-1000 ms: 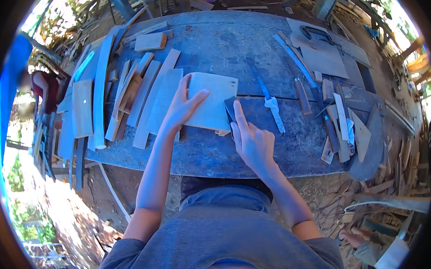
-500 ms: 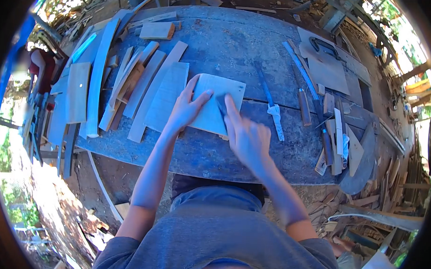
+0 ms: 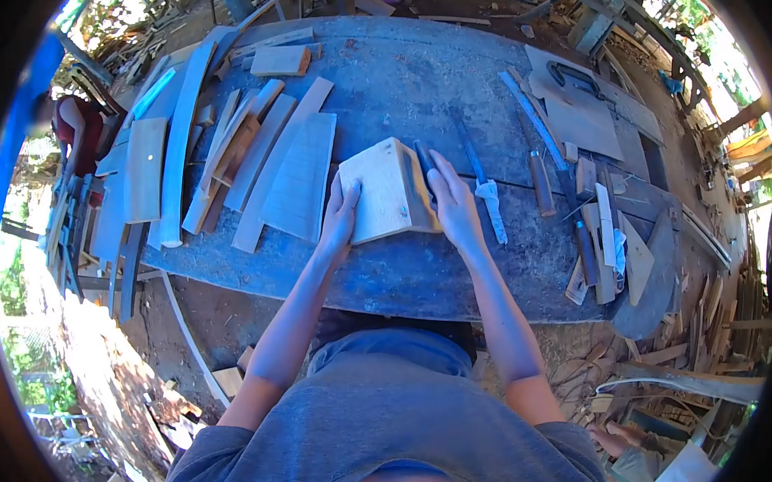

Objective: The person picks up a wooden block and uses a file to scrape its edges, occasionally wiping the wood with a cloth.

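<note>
A pale wooden box-like piece point(image 3: 379, 190) is tilted over the workbench, with its broad face and its right side showing. My left hand point(image 3: 342, 214) grips its left edge, thumb on the broad face and fingers behind it. My right hand point(image 3: 455, 201) is at the right side of the piece, its fingers closed on a dark, flat piece that looks like sandpaper point(image 3: 422, 156). The sandpaper lies along the upper right side of the wood; my palm hides part of it.
Several boards point(image 3: 296, 178) lie left of my hands. To the right are a long tool with a cloth-wrapped handle point(image 3: 487, 193), a wooden-handled tool point(image 3: 542, 183) and a black clamp point(image 3: 570, 75) on a flat sheet. A person point(image 3: 79, 128) is at the far left.
The wooden piece has been turned and tilted, so its right side now shows. My right hand has moved from the broad face to that side with the sandpaper. My left hand has shifted its grip.
</note>
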Demonstrator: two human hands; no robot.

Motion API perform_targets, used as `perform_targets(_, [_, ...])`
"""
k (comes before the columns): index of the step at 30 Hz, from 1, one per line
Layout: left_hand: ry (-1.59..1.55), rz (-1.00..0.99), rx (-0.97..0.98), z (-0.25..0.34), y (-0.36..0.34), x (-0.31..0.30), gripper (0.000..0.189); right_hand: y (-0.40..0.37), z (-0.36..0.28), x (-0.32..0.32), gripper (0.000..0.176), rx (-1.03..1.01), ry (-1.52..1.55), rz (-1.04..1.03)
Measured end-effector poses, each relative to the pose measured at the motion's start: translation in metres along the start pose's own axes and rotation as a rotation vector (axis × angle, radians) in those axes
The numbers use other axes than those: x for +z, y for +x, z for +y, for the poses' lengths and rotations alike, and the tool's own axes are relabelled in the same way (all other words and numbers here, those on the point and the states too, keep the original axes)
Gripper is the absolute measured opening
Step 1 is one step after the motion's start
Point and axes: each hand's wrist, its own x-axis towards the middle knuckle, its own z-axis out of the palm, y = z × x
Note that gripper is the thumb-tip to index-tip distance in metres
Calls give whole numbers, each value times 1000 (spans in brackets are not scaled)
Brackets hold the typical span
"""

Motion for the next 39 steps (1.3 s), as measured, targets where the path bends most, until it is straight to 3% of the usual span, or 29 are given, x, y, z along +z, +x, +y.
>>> perform_targets(1, [-23, 0, 34, -8, 0, 0, 61, -8, 7, 2, 46, -80, -87, 6])
perform_targets(3, [146, -34, 50, -12, -2, -3, 62, -15, 11, 6, 46, 33, -148, -21])
perform_targets(5, [653, 39, 136, -10, -6, -4, 64, -18, 1, 10, 47, 118, -277, -39])
perform_targets(6, [671, -11, 192, -10, -9, -3, 68, -15, 6, 15, 47, -2, -295, 27])
perform_targets(7, [678, -9, 186, -9, -13, -5, 68, -16, 9, 17, 47, 2, -288, 23])
perform_targets(9, [1030, -132, 529, -3, -20, -8, 75, -14, 11, 18, 46, 41, -385, 17])
perform_targets(10, [812, -311, 473, 6, -20, -10, 106, -14, 12, 18, 46, 46, -383, 12])
perform_targets(11, [811, -308, 460, 8, -20, -10, 106, -15, 12, 18, 46, 22, -401, 20])
perform_targets(13, [891, -369, 540, 10, -13, -9, 140, -16, 11, 19, 45, 0, -418, 20])
perform_targets(14, [895, -343, 476, 3, -3, -13, 157, -17, 9, 19, 46, 7, -411, 10])
perform_targets(21, [1009, -350, 483, 14, 12, -12, 149, -70, -24, 26, 48, -130, -395, -24])
perform_targets(25, [967, -345, 634, 9, 15, -12, 143, -71, -47, 21, 47, 21, -536, -157])
perform_targets(27, [989, -348, 642, 10, 14, -12, 143, -38, -44, 28, 46, -185, -644, -30])
perform_targets(30, [1012, -349, 631, 18, 12, -10, 142, 17, -32, 40, 47, -134, -711, 32])
perform_targets(34, [985, -301, 582, 17, 8, -8, 144, -14, -33, 39, 46, -224, -622, 94])
perform_targets(35, [978, -301, 579, 16, 9, -8, 144, -35, -37, 33, 46, -222, -628, 90])
perform_targets(37, [975, -293, 561, 14, 8, -8, 144, -69, -48, 21, 43, 36, -647, -121])
perform_targets(39, [955, -299, 547, 13, 6, -6, 144, -72, -45, 20, 43, 12, -651, -105])
